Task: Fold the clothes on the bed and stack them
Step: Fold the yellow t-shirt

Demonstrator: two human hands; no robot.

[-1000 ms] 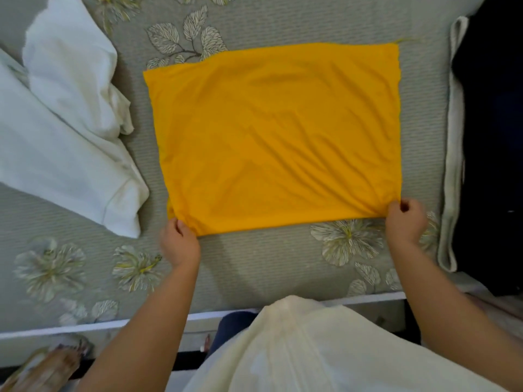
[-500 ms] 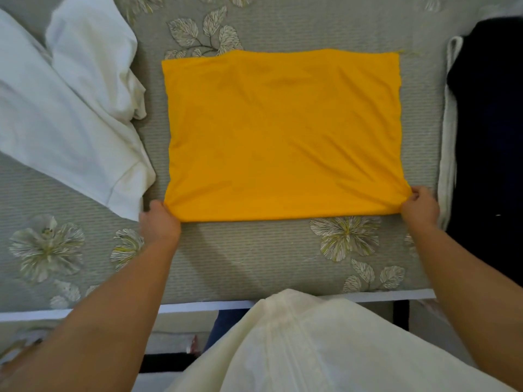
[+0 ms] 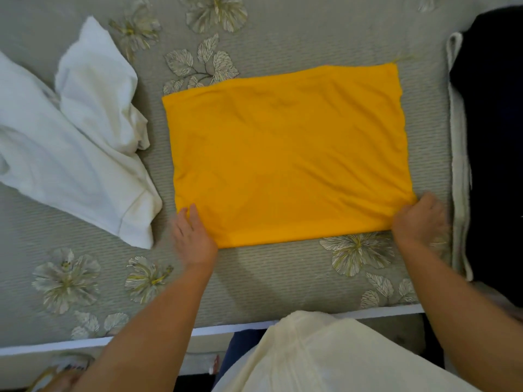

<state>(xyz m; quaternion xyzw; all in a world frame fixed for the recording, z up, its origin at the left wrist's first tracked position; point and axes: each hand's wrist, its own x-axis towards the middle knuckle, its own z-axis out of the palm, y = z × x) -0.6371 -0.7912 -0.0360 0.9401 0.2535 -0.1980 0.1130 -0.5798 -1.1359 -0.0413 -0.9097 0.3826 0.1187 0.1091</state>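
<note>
While right hand (image 3: 418,219) pinches yellow cloth's (image 3: 288,157) lower-right corner, left hand (image 3: 192,236) lies flat, fingers straight, at lower-left; mid-fold, next prob. fold over w/ edges matched.

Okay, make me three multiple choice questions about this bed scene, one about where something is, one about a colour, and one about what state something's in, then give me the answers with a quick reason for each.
1. Where does the white garment lie relative to the yellow cloth?
A. On top of it
B. To its left on the bed
C. Under it

2. What colour is the cloth in front of the person?
A. Yellow-orange
B. Green
C. Red

3. What state is the yellow cloth in?
A. Rolled into a ball
B. Hanging in the air
C. Lying flat as a rectangle

Answers:
1 B: the white garment is crumpled to the left, apart from the yellow cloth.
2 A: the whole rectangle is a plain yellow-orange.
3 C: it is spread flat on the bed, with the left hand at its near left corner and the right hand at its near right corner.
</note>
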